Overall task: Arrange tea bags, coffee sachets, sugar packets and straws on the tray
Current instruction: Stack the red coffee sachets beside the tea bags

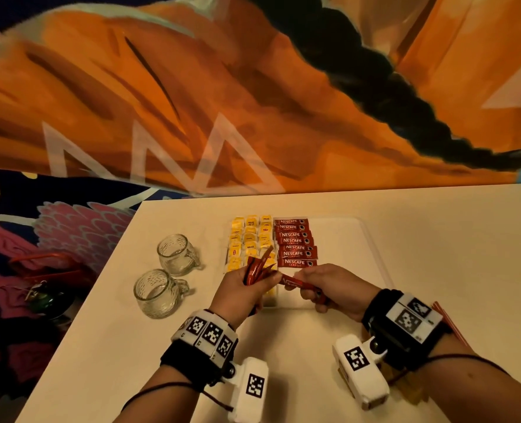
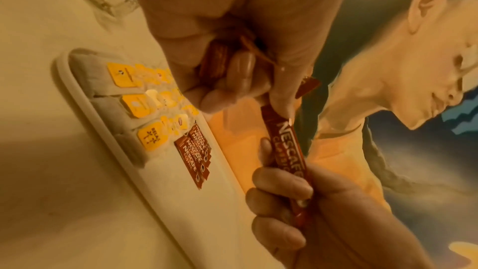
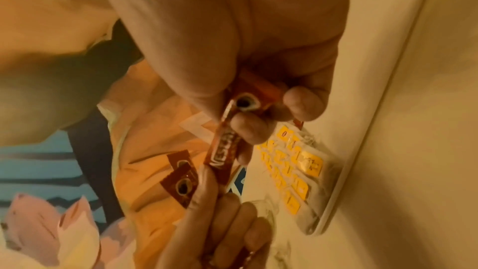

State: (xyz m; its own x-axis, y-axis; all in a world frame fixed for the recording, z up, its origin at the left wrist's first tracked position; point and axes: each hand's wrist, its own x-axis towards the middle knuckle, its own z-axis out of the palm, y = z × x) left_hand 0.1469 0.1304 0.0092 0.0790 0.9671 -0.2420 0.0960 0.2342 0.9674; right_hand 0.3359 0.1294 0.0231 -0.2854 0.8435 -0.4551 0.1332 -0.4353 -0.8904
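Listing, largest first:

Table point(image 1: 436, 270): pale, flat, bearing all below.

Tray point(image 1: 372, 239): pale, shallow, low-rimmed, at centre of table; right half bare.

Glass mugs point(image 1: 177, 254): two, left of tray, well apart from the hands; fragile, not part of the present step.

Tea bags point(image 1: 250, 239): yellow-tagged, laid in columns on left part of tray; soft, very light, easily shifted by a brushing hand.

Coffee sachets on tray point(image 1: 296, 247): red, stacked in an overlapping column just right of tea bags, running far to near.

Left hand point(image 1: 247, 288): above near edge of tray, fingers curled round a bundle of sachets point(image 1: 257, 268) fanned upward.

Right hand point(image 1: 335, 288): just right of left hand, fingers wrapped round near end of single sachet point(image 1: 302, 285), far end still touching left thumb.

Single sachet, handling: judged featherweight, thin, glossy and somewhat slippery, bending under little force; best pinched flat near one sealed end, then laid at near end of column.

Red straws point(image 1: 450, 323): apparently these, at right behind right wrist; mostly hidden.
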